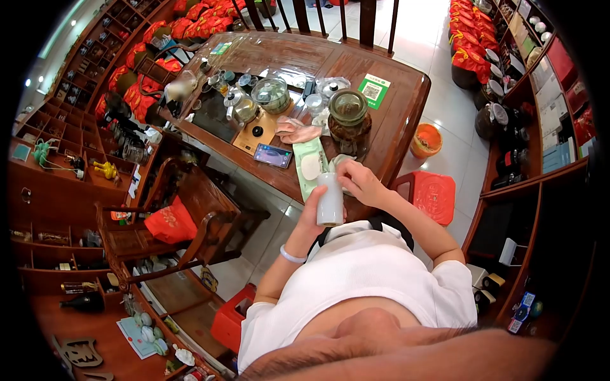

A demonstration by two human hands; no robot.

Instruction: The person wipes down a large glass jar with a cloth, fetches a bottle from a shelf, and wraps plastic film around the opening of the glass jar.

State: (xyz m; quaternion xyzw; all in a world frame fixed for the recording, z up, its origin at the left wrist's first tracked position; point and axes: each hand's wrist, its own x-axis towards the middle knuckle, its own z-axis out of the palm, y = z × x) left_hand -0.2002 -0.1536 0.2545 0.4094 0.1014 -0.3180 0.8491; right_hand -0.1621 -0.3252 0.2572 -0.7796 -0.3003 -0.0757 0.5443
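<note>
My left hand (pixel 310 213) is wrapped around a smooth white cylinder (pixel 330 202), held tilted in front of my chest. Close to the cylinder's far end is my right hand (pixel 359 181), its fingers bent and pressed together; what they hold is hidden. A pale crumpled cloth or tissue (pixel 342 160) shows by its fingertips. Just beyond the hands, a green-and-white packet (pixel 309 159) lies on the table edge. Right of it stands a large lidded glass jar (pixel 349 120) with dark contents.
On the wooden table (pixel 375 60) are a phone (pixel 273 155), a pink cloth (pixel 297 131), a glass teapot (pixel 241 106), a glass pot (pixel 271 94) and a QR-code card (pixel 373 92). A red stool (pixel 434 197) and an orange bucket (pixel 426 140) stand right; a wooden chair (pixel 184 203) stands left.
</note>
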